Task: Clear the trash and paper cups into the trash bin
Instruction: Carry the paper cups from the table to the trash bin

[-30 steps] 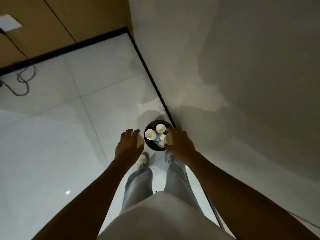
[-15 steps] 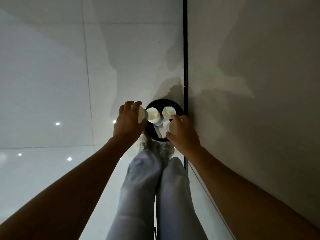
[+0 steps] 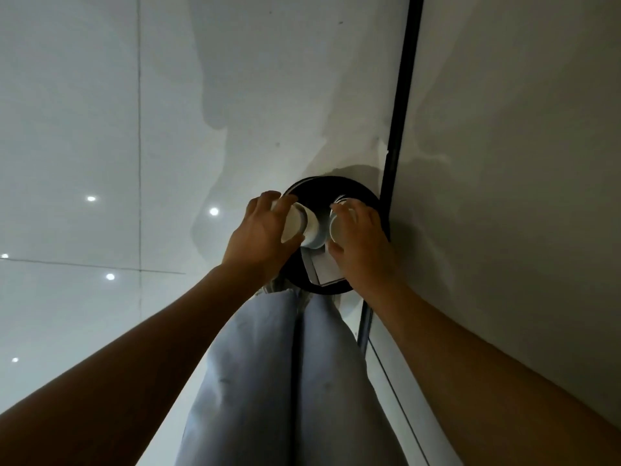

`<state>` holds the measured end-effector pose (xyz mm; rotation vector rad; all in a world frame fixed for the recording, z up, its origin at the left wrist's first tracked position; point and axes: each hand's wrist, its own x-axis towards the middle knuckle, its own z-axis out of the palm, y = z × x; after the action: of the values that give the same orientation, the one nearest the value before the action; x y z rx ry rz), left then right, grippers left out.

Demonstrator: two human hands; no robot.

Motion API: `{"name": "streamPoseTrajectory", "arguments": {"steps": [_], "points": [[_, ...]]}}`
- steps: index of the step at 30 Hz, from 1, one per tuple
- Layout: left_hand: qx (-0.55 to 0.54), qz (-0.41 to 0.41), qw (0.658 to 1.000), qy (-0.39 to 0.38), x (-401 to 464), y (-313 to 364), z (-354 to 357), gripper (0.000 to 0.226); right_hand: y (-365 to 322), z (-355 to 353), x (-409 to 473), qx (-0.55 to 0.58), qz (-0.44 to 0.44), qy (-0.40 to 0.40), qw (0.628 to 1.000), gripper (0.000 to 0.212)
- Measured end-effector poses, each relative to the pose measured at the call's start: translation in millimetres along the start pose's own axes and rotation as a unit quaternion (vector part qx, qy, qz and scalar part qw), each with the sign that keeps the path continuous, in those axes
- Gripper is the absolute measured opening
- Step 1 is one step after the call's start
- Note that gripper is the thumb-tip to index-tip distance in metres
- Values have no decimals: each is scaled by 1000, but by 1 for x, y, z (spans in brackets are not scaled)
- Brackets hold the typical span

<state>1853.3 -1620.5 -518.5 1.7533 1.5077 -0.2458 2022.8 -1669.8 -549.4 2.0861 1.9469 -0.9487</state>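
Both hands have come down over the round black trash bin [image 3: 363, 191] since half a second ago; then they hovered at its rim, now they sit right above its mouth, so I judge the drop is about to happen. The bin stands on the pale tiled floor [image 3: 84, 112], touching the black skirting strip [image 3: 400, 105] of the grey wall [image 3: 521, 163]. The left hand [image 3: 260, 235] has its fingers [image 3: 282, 210] curled round a tilted white paper cup [image 3: 295, 223]. The right hand [image 3: 361, 240] grasps a second white paper cup [image 3: 335, 228]. Inside lie another pale cup [image 3: 314, 235] and a white paper sheet [image 3: 327, 270].
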Motion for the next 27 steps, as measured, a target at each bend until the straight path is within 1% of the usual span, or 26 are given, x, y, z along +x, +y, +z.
{"name": "streamPoseTrajectory", "arguments": {"steps": [5,7,9,14,21,24,27], "points": [[31,34,998,-48,4,-2,14,72,6,11,10,3,15,20,1000,62],[55,50,996,-58,6,-2,22,72,10,14,11,15,23,41,999,61],[67,59,994,-56,6,-2,29,72,13,16,12,22,28,48,998,62],[80,75,993,-34,9,-6,42,71,17,29,16,-33,18,11,999,66],[86,93,992,-23,14,-17,42,77,15,41,18,-33,27,27,999,80],[71,91,993,-28,6,-17,35,80,13,36,11,-19,55,25,998,83],[51,78,995,-28,-10,-13,19,77,6,19,-5,-15,84,18,996,77]]}}
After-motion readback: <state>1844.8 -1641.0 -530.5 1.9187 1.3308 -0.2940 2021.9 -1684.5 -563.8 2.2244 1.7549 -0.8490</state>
